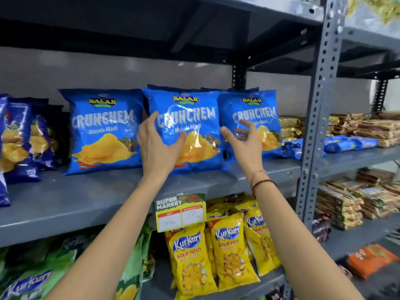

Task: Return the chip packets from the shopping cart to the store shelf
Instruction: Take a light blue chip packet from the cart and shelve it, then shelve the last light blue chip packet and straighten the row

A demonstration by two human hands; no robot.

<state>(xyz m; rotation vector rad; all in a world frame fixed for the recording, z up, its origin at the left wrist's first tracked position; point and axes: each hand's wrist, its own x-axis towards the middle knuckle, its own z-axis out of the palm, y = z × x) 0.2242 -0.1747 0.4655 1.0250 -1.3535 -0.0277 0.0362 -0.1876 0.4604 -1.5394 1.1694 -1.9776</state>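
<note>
Three light-blue Crunchem chip packets stand upright in a row on the grey shelf (91,198). My left hand (157,146) rests flat against the lower left of the middle packet (190,118), thumb spread across its front. My right hand (243,139) hovers with fingers apart in front of the right packet (257,109), between it and the middle one, and I cannot tell whether it touches. The left packet (104,131) stands untouched. More blue packets stand behind the middle and right ones. The shopping cart is out of view.
Dark-blue chip packets (19,137) stand at the shelf's left end. Yellow Kurkure packets (229,245) and green ones (39,276) fill the shelf below, behind a price tag (180,212). A perforated metal upright (318,105) separates the right bay with brown snack packs (368,128).
</note>
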